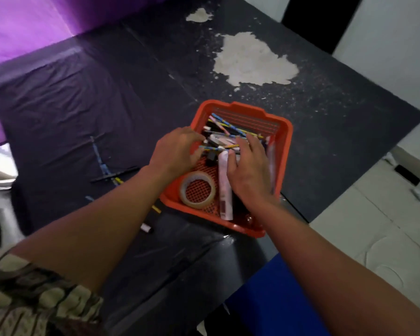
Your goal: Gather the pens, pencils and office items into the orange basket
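The orange basket (283, 132) stands near the table's right edge. Inside it lie several patterned pencils and pens (224, 128), a roll of clear tape (197, 190) and a pink-white tube (224, 190). Both of my hands are over the basket. My left hand (177, 151) reaches in from the left rim, its fingers curled at the end of a blue-yellow pencil (212, 148). My right hand (249, 168) lies over the items with fingers spread, touching the pencils. On the table to the left lie more pens and pencils (112, 175), and a marker (146, 227) partly under my left forearm.
The dark table (121, 93) is covered in black plastic sheet, with a large patch of peeled white surface (250, 59) beyond the basket. Purple cloth (22, 23) hangs at the far left. White floor tiles (374, 226) lie beyond the right edge.
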A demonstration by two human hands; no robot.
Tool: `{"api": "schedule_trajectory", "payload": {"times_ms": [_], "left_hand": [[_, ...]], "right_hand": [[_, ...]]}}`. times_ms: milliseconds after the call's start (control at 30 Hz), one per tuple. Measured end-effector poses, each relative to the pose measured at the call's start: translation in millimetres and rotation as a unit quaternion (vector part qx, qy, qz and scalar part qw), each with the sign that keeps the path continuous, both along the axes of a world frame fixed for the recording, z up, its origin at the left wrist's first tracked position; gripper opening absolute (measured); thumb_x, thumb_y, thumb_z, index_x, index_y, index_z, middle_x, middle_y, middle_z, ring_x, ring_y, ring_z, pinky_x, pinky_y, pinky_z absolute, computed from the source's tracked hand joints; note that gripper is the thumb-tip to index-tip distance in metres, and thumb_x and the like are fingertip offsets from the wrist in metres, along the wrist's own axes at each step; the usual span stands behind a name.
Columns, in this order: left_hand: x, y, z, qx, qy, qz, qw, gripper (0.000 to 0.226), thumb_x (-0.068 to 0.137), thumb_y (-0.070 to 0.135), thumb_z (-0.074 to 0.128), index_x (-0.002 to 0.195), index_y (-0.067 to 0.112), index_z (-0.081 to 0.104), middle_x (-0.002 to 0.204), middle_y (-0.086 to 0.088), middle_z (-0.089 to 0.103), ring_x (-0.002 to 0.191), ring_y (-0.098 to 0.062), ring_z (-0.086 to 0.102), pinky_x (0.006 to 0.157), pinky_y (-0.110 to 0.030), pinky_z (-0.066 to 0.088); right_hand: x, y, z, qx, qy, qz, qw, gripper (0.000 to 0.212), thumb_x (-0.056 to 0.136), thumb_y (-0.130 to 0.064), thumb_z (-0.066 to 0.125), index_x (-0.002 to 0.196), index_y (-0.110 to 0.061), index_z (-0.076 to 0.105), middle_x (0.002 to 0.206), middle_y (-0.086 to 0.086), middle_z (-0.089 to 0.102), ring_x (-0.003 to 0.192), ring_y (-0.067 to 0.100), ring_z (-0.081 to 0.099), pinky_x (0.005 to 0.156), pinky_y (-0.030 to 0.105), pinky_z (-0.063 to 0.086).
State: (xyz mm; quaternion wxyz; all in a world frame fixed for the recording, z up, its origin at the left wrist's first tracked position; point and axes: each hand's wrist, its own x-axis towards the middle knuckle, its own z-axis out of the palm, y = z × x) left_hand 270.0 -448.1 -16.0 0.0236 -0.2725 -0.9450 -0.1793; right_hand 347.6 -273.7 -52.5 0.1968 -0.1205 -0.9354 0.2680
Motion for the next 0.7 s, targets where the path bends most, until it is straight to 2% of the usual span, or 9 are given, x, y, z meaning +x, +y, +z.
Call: {"api": "schedule_trajectory", "payload": {"times_ms": [100,200,333,433,500,600,700], "left_hand": [[16.6,-48.4,-2.1,0.007,0.001,0.022,1.000,0.034,0.083,0.034,0.059,0.109,0.017,0.073,0.107,-0.006,0.069,0.097,-0.031,0.066,0.081,-0.042,0.054],[35.4,-98.8,-8.3,0.014,-0.005,0.061,0.998,0.031,0.084,0.031,0.061,0.109,0.017,0.074,0.107,-0.004,0.069,0.098,-0.029,0.066,0.082,-0.041,0.055],[64.5,-157.7,-19.7,0.008,-0.015,0.113,0.993,0.026,0.084,0.020,0.071,0.110,0.018,0.074,0.109,-0.003,0.069,0.100,-0.027,0.066,0.082,-0.037,0.053],[85.1,-187.8,-30.0,0.008,-0.036,0.118,0.992,0.026,0.083,0.019,0.072,0.109,0.021,0.074,0.109,-0.001,0.069,0.100,-0.025,0.065,0.079,-0.037,0.054],[95.8,-204.7,-39.8,0.008,-0.052,0.120,0.991,0.026,0.083,0.021,0.072,0.108,0.022,0.073,0.108,0.000,0.068,0.098,-0.025,0.064,0.078,-0.039,0.055],[106.5,-220.8,-55.0,0.011,-0.069,0.118,0.991,0.026,0.082,0.020,0.072,0.108,0.021,0.074,0.108,0.000,0.068,0.098,-0.024,0.064,0.080,-0.037,0.055],[112.3,-230.4,-68.4,0.019,-0.077,0.118,0.990,0.029,0.082,0.018,0.072,0.110,0.018,0.074,0.110,-0.001,0.068,0.103,-0.024,0.064,0.082,-0.033,0.052]], "right_hand": [[-4.3,-45.4,5.2,-0.012,0.024,0.057,0.998,0.037,0.091,-0.026,0.054,0.119,-0.006,0.067,0.131,0.016,0.060,0.123,0.032,0.054,0.107,0.042,0.041],[-2.8,-90.2,8.1,0.017,0.054,0.125,0.991,0.030,0.087,-0.022,0.060,0.112,-0.009,0.070,0.120,0.010,0.065,0.111,0.028,0.061,0.098,0.036,0.040],[13.0,-146.4,3.4,0.016,0.086,0.231,0.969,0.016,0.086,-0.015,0.063,0.099,-0.010,0.069,0.097,0.008,0.065,0.090,0.029,0.061,0.079,0.040,0.050],[30.4,-180.7,-10.3,0.036,0.041,0.281,0.958,0.011,0.086,-0.018,0.059,0.091,-0.013,0.067,0.089,0.006,0.063,0.084,0.029,0.060,0.067,0.042,0.051],[41.0,-198.9,-24.2,0.040,-0.006,0.295,0.955,0.008,0.085,-0.019,0.060,0.088,-0.014,0.065,0.087,0.005,0.062,0.083,0.028,0.060,0.063,0.042,0.051],[52.1,-210.7,-44.4,0.052,-0.100,0.274,0.955,0.010,0.084,-0.024,0.065,0.090,-0.016,0.064,0.092,0.003,0.063,0.090,0.027,0.061,0.065,0.040,0.053],[57.0,-215.3,-59.2,0.079,-0.207,0.253,0.942,0.018,0.086,-0.027,0.062,0.100,-0.016,0.064,0.103,0.005,0.062,0.100,0.029,0.059,0.075,0.041,0.052]]}}
